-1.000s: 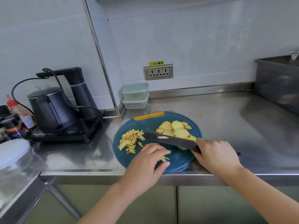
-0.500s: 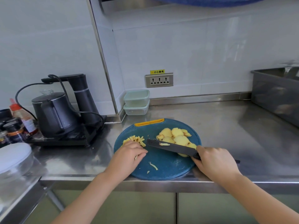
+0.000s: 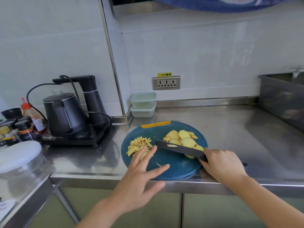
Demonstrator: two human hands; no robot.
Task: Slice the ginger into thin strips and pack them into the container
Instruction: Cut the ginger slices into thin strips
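head view:
left hand [image 3: 139,178]: released, fingers spread flat, fingertips at ginger strips [image 3: 139,145]
right hand [image 3: 222,163]: grasping knife [image 3: 179,148] handle, blade over cutting board [image 3: 177,168]
ginger slices [image 3: 182,138]: piled on board's right, behind blade
containers [image 3: 144,104]: two stacked, at wall on steel surface [image 3: 230,129]
kettle [image 3: 64,112]: left

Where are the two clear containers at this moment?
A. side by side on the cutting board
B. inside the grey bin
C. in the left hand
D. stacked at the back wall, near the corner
D: the containers sit one atop the other at the wall, behind the cutting board.
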